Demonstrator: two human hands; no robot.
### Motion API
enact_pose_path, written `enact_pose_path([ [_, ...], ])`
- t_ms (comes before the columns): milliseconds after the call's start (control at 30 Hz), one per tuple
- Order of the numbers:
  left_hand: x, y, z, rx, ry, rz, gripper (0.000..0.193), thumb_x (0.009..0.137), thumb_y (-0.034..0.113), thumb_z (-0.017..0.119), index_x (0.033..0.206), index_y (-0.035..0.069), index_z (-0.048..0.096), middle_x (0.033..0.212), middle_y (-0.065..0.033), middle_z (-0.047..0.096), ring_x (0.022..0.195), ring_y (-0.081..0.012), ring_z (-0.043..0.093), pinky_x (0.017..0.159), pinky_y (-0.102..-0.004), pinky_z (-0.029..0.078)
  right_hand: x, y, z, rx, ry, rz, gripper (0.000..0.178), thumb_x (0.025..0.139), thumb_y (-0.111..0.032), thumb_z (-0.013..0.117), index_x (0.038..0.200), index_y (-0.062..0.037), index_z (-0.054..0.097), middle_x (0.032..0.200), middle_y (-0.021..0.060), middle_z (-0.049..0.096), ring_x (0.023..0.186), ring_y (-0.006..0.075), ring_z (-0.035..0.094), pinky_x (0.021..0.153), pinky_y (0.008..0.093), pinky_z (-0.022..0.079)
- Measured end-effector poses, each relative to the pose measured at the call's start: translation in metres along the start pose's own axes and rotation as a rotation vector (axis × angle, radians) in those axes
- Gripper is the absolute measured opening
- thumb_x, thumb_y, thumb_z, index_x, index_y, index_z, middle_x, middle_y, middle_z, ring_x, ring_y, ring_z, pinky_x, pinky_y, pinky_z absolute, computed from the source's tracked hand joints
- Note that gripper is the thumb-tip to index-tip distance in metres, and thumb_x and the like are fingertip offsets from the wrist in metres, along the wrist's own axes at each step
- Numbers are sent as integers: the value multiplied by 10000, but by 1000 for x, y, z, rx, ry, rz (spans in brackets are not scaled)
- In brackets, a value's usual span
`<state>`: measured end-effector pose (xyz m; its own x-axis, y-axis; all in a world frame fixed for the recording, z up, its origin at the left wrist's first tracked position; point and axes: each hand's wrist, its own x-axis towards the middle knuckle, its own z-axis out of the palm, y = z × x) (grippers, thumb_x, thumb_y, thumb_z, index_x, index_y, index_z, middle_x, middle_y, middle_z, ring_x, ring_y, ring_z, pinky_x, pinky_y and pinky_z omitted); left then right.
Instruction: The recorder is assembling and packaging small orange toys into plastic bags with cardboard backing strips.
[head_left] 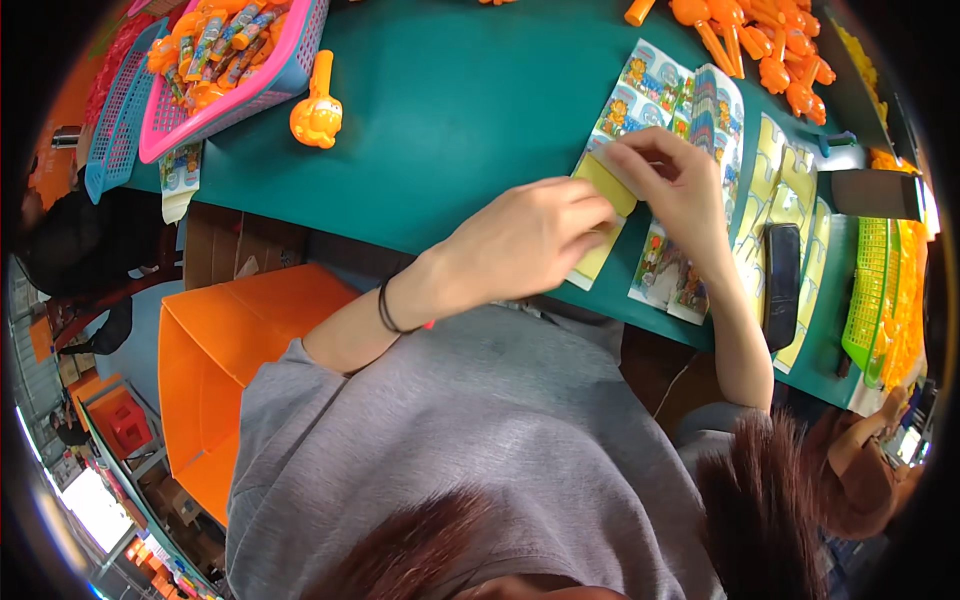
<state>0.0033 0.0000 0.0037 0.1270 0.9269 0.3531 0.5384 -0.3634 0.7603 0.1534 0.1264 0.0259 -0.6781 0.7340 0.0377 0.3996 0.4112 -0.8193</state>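
Both my hands work at a strip of printed cartoon stickers [650, 75] on the green table. Its near end shows yellow backing paper [604, 184]. My right hand [682, 190] is closed in a pinch at the upper edge of this yellow part. From the left, my left hand [535, 238] reaches in with fingers curled around its lower part; the fingertips are partly hidden. More sticker sheets [715, 110] lie in a stack beside my right hand. Yellow peeled sheets [775, 190] lie further right, with a black case [782, 285] on them.
A pink-rimmed basket [150, 135] of orange toys with wrapped tubes stands at the left. One orange cartoon-headed toy [316, 118] lies near it. Loose orange pieces [785, 50] are piled at the back right. A green basket [866, 300] stands at the right edge, an orange bin [215, 340] below the table.
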Motion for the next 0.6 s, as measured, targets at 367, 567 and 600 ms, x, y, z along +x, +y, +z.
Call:
enact_pose_path([
  [367, 16, -8, -17, -989, 304, -547, 210, 929, 125, 670, 1004, -70, 686, 929, -109, 711, 863, -136, 675, 790, -255, 543, -18, -1, -3, -692, 463, -1115, 273, 647, -98, 754, 918, -125, 734, 1006, -16, 679, 885, 201, 624, 727, 336, 515],
  [567, 10, -12, -6, -823, 510, -358, 145, 942, 30, 622, 1047, -51, 682, 979, -92, 709, 912, -105, 647, 828, -236, 517, 26, -9, -32, -508, 23, -940, 606, 641, -371, 854, 1143, -85, 672, 1181, 69, 647, 1074, 279, 579, 913, 428, 474],
  [600, 10, -12, -4, -825, 509, -352, 145, 942, 30, 622, 1047, -51, 682, 979, -92, 709, 912, -105, 647, 828, -236, 517, 43, -11, -44, -438, 27, -881, 715, 623, -413, 858, 1205, -65, 630, 1244, 91, 616, 1145, 288, 548, 975, 439, 434],
])
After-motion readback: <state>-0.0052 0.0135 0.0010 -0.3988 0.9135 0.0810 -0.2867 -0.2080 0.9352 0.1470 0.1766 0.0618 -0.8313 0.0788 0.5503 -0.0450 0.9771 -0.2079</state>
